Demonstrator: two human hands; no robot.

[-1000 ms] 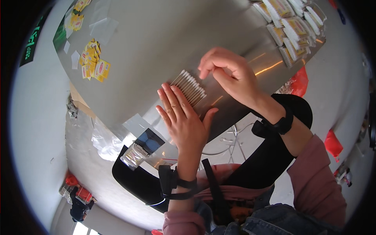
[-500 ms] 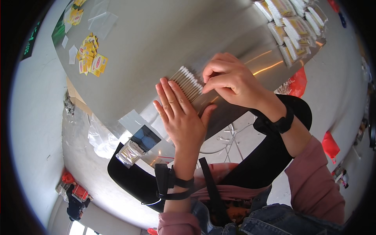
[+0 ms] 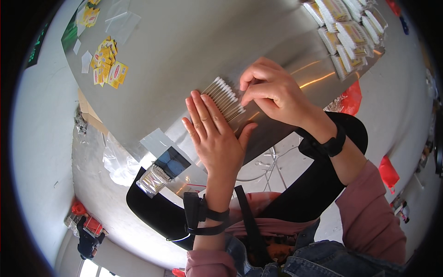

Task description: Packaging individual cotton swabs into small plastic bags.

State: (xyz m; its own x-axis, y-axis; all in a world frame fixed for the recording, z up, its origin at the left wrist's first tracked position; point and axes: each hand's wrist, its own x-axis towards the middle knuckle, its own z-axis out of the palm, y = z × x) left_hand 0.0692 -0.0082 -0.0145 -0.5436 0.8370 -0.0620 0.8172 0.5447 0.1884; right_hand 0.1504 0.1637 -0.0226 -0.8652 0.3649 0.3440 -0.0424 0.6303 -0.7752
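A flat row of cotton swabs (image 3: 225,99) with pale sticks lies on the metal table, white tips pointing up and to the right. My left hand (image 3: 214,131) rests flat over their lower-left ends, fingers stretched out and thumb spread. Just right of the white tips hovers my right hand (image 3: 272,90), its fingers curled and a gap between thumb and forefinger. Nothing shows between those fingertips. Left of my left wrist, a clear pack of cotton swabs (image 3: 153,181) sits at the table's near edge, beside a dark blue rectangular piece (image 3: 172,162).
Many bagged swab packs (image 3: 350,37) are piled at the far right of the table (image 3: 175,51). Yellow printed cards (image 3: 108,64) and clear plastic bags (image 3: 122,23) lie at the far left. Red bags (image 3: 389,173) stand on the floor, and another person (image 3: 90,237) is at lower left.
My right hand has drawn slightly away from the swab tips, its thumb and forefinger a little higher. My left hand and the row have shifted only slightly in the picture.
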